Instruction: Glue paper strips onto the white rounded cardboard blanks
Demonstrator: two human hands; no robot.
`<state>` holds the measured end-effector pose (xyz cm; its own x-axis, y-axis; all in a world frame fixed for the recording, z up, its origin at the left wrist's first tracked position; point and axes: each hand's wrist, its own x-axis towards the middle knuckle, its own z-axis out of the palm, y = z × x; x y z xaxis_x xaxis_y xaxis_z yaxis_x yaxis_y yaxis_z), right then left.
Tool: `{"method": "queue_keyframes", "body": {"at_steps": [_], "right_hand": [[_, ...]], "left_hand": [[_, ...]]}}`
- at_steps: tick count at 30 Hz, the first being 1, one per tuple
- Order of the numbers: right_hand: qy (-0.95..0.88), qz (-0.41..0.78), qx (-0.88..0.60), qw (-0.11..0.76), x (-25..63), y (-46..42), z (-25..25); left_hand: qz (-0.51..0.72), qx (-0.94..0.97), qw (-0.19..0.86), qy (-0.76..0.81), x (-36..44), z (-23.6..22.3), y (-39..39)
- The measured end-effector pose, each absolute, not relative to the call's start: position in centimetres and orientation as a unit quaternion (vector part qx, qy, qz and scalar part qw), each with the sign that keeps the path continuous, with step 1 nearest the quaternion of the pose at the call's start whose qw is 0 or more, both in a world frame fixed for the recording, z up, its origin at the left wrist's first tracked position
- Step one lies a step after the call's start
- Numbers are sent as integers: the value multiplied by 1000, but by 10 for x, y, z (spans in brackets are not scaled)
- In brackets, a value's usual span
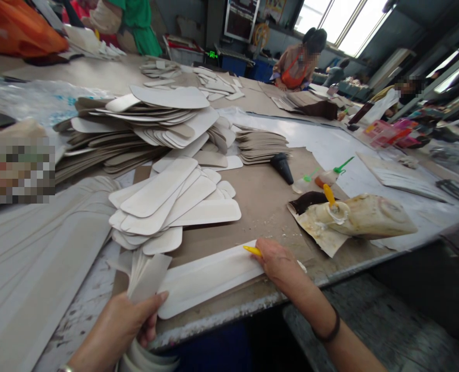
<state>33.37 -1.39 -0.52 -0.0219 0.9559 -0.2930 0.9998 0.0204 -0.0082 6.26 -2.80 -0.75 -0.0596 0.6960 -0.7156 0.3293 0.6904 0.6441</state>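
My left hand is closed around a bunch of thin whitish strips, which fan out above the thumb and hang down below the fist. Under my right hand lies the far end of a long white panel with rounded corners, flat near the table's front edge. Those fingers grip a yellow tool; one narrow end sticks out leftward over the panel, and the rest is hidden by the hand. The panel's near end is beside my left thumb. A loose heap of similar white panels lies just behind.
Taller stacks of panels stand behind the heap, with long pale strips at left. A glue-stained plastic bottle lies right, a yellow handle in its opening. Near it are a black cone and green-tipped squeeze bottles. Co-workers are across the table.
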Motion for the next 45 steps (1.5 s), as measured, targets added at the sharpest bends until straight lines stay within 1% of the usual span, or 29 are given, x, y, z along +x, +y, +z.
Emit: {"method": "queue_keyframes", "body": {"at_steps": [8,11,15,21,27,29,33,40,45], "right_hand": [[667,-62,738,77,354,-20,-5],[646,-72,758,53,365,-25,-8],[631,-127,765,6,370,-28,-13],[598,-255,753,-99,369,-26,-9],[572,-341,730,-156,367,-30,3],[533,-392,726,-187,364,-32,7],[390,-523,720,-236,357,-34,13],[332,-576,697,-269,351,-29,12],[322,-590,675,-304,339,-14,15]], "left_hand": [[162,367,581,708,61,-9,-28],[168,355,594,703,60,-12,-29],[164,349,599,702,59,-11,-30],[171,360,618,678,52,-10,-33],[207,337,651,648,40,-7,-34],[214,335,666,631,36,-4,-34],[238,325,688,603,29,-3,-33],[288,238,758,535,19,-8,-34],[302,251,754,527,12,5,-30]]}}
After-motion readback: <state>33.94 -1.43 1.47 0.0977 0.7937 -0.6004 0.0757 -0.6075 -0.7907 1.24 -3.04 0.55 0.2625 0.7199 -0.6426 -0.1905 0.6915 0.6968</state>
